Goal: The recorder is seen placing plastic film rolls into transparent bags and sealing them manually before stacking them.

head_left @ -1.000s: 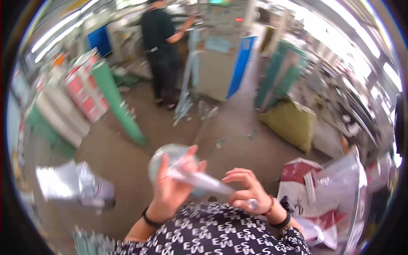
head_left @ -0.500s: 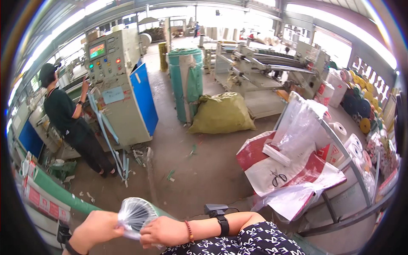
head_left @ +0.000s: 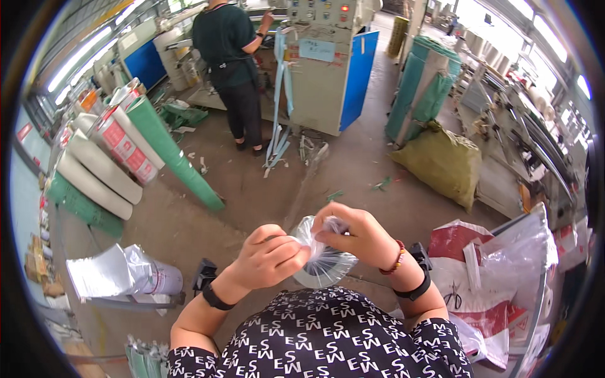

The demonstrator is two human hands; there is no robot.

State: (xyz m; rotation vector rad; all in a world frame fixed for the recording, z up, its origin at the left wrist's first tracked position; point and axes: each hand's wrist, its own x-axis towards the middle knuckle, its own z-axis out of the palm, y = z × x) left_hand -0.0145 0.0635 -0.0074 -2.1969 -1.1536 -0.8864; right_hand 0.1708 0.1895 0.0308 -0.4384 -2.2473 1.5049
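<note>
Clear plastic film is stretched over a round end in front of my chest, its upper part gathered into a bunch. My left hand is closed, its fingers curled and pinching the bunched film from the left. From the right, my right hand bends over the film with thumb and fingers closed on it. What lies under the film is mostly hidden; a greyish-green rim shows through. Each wrist carries a black strap with a small dark device.
Upright green and white rolls stand at left, near a stand holding a wrapped roll. A person works at a control cabinet. An olive sack lies at right, beyond a plastic-covered table with scissors.
My view has swung left and downward, bringing the film and both hands to the middle. The right hand has risen above the film; both hands still grip it.
</note>
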